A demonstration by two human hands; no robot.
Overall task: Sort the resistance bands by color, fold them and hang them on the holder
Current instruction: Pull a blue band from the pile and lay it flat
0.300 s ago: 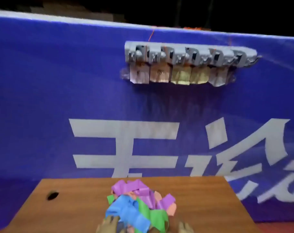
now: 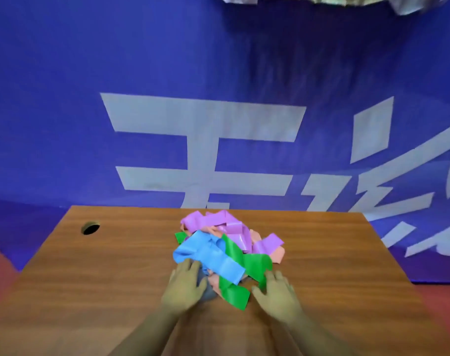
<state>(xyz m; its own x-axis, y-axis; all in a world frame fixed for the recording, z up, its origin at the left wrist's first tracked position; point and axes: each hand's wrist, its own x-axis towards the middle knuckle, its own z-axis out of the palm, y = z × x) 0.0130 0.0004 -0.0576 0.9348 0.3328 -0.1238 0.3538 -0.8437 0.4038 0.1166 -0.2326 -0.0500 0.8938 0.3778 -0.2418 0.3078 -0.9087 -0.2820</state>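
A tangled pile of resistance bands lies in the middle of the wooden table point(image 2: 321, 265): purple bands point(image 2: 218, 222) at the back, a blue band point(image 2: 211, 255) across the front left, green bands point(image 2: 252, 260) at the front right, pink ones point(image 2: 278, 254) underneath. My left hand point(image 2: 185, 286) rests with straight fingers on the near left edge of the pile, at the blue band. My right hand point(image 2: 278, 291) touches the green band at the near right. The holder point(image 2: 321, 0) on the wall shows only as a strip at the top edge.
A blue banner with large white characters point(image 2: 206, 150) covers the wall behind the table. A round cable hole point(image 2: 90, 228) sits near the table's back left corner. Red floor point(image 2: 0, 265) shows on both sides of the table.
The view has tilted down: the holder slid to the top edge and both hands with forearms came fully into sight. The hands reached forward onto the near edge of the pile.
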